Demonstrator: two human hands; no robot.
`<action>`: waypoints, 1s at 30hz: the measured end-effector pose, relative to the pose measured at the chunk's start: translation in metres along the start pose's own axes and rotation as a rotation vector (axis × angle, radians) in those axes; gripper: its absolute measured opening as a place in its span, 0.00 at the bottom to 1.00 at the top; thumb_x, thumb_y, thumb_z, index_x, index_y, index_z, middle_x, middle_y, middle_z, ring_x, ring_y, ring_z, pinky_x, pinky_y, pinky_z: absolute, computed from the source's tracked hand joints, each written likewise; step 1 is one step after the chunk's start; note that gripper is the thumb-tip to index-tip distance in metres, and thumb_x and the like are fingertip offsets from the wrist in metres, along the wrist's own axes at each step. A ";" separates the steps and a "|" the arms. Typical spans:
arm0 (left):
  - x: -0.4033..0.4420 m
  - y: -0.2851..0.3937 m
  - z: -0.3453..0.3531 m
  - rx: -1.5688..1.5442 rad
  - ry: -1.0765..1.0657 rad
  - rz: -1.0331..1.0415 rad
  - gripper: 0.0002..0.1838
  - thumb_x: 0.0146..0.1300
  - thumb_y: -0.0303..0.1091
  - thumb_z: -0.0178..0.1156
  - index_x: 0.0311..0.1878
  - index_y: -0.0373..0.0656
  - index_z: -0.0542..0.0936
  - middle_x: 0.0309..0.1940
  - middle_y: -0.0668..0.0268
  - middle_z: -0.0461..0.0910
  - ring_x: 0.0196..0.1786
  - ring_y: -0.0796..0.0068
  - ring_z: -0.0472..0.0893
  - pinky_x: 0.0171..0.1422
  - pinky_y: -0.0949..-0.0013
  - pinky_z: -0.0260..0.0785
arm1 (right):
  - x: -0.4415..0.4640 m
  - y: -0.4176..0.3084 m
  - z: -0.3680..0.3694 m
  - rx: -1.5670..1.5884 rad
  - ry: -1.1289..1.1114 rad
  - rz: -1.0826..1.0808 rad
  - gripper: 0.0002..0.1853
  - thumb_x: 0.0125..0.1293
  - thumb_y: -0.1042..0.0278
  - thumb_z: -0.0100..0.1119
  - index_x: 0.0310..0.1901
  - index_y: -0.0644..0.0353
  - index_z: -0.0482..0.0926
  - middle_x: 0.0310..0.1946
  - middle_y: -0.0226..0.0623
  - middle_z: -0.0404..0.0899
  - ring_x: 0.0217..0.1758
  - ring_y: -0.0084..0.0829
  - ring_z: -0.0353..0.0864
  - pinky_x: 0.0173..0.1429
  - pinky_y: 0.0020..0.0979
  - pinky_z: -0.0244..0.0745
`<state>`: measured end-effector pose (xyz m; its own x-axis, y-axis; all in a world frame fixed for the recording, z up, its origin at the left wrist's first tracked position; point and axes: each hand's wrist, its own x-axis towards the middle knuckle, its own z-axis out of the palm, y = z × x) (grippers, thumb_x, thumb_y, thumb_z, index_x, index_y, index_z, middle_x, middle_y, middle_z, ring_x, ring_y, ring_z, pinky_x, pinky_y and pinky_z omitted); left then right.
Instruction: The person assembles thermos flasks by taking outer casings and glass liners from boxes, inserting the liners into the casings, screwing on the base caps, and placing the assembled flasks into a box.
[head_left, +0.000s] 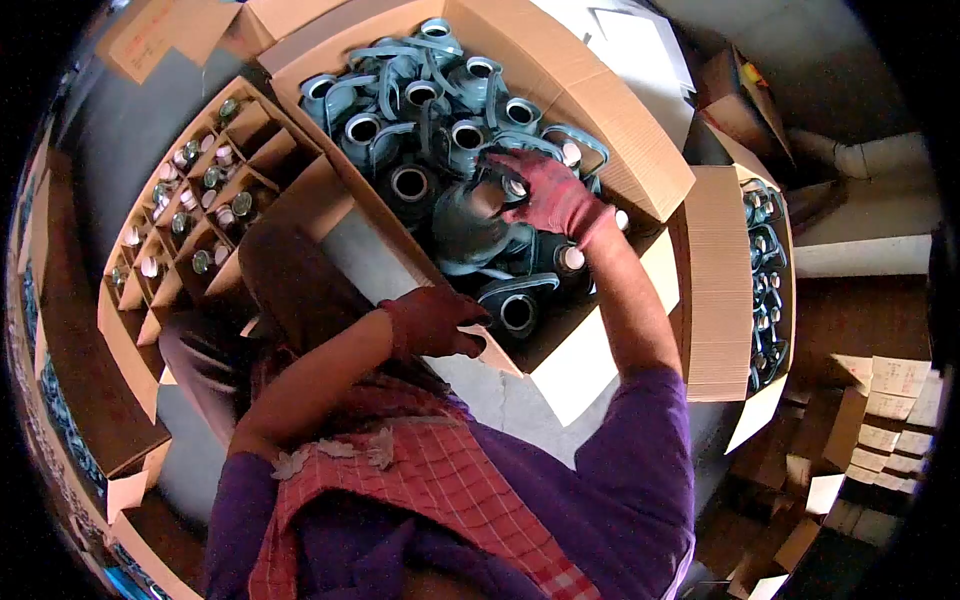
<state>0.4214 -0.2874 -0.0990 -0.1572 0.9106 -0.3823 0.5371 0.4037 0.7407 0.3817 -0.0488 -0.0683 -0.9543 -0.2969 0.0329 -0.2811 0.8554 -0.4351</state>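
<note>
A large cardboard box (650, 180) holds several bluish glass jugs with handles and round open mouths. My right hand (560, 195), in a reddish glove, is inside the box with its fingers closed round the neck of a glass jug (470, 230) that lies tilted among the others. Some white-capped necks show beside that hand. My left hand (435, 320), in a dark red glove, is at the box's near edge, fingers apart and slightly curled, with nothing visible in it. Whether it touches the edge is unclear.
On the left stands a divided carton (130, 345) with small capped glass bottles in its compartments. Another open box (715, 290) with glass jugs is on the right. Stacked cartons (890, 430) stand at the lower right, and loose flaps (165, 40) stick out at the upper left.
</note>
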 end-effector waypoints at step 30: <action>-0.093 -0.065 0.014 -1.437 0.612 0.610 0.24 0.64 0.47 0.50 0.60 0.46 0.69 0.56 0.60 0.71 0.57 0.58 0.71 0.63 0.58 0.62 | 0.025 -0.218 -0.195 0.386 1.323 -0.228 0.12 0.60 0.67 0.60 0.44 0.61 0.81 0.36 0.38 0.81 0.37 0.27 0.79 0.47 0.25 0.71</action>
<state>0.4124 -0.3990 -0.1189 -0.6889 0.7126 0.1326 -0.4510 -0.5646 0.6912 0.3991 -0.1598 0.2026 -0.3390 0.3888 0.8567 -0.6027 0.6094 -0.5151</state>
